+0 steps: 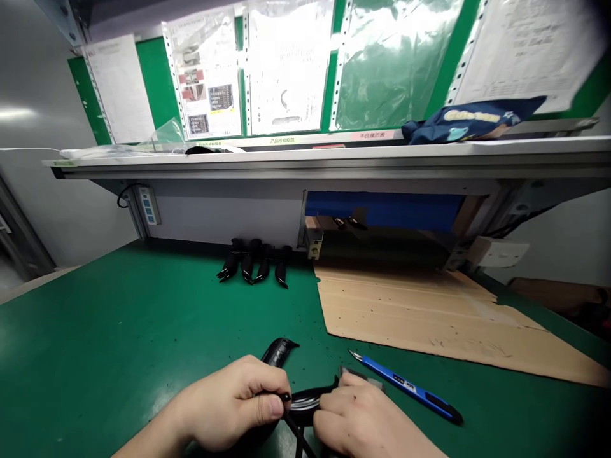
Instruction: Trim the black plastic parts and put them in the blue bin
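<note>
At the near edge of the table, my left hand (233, 401) is closed, thumb pressed against the forefinger, on a curved glossy black plastic part (305, 402). A black end of it sticks out past the fingers, and thin black strips hang below. My right hand (358, 413) is closed at the other side of the same part. A greyish flat piece (370, 378) shows behind its fingers; its kind is not clear. Just beyond my left hand, a black shell-like piece with a pointed tip (279, 352) shows; whether it joins the held part is hidden. A blue pen (405, 387) lies right of my right hand.
Several black pointed parts (258, 257) stand at the back of the green table (119, 331). A cardboard sheet (405, 318) lies at right, before an opening under the shelf (286, 166). A dark blue pouch (472, 121) rests on the shelf. Small dark crumbs dot the table.
</note>
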`<state>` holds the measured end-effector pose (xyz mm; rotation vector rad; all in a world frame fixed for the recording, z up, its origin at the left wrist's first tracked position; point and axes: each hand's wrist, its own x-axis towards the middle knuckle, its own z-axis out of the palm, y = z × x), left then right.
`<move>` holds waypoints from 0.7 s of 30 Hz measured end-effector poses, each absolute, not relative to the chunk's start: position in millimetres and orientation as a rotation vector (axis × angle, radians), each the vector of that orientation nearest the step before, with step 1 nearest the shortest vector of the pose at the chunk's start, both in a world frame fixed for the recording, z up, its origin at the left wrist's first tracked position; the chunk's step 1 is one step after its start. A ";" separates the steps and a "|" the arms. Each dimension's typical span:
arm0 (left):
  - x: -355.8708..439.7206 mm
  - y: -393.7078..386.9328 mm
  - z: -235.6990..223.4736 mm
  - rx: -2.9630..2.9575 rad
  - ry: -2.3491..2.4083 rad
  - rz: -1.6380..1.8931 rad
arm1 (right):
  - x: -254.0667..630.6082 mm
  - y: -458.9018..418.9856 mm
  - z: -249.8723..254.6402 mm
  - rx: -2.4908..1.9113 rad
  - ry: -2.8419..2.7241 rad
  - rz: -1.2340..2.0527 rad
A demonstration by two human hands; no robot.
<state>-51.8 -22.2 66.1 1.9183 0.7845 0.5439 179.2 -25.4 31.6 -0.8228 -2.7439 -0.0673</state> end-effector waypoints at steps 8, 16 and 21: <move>-35.3 -14.9 43.0 1.211 0.948 0.885 | 201.4 -16.2 36.8 -1.613 -2.133 -0.280; -9.7 -24.1 36.0 0.875 0.641 1.013 | 187.7 -20.3 20.4 -1.165 -2.263 -0.166; -6.6 -22.9 22.8 0.927 0.700 1.016 | 188.2 -15.1 9.6 -0.991 -2.420 -0.647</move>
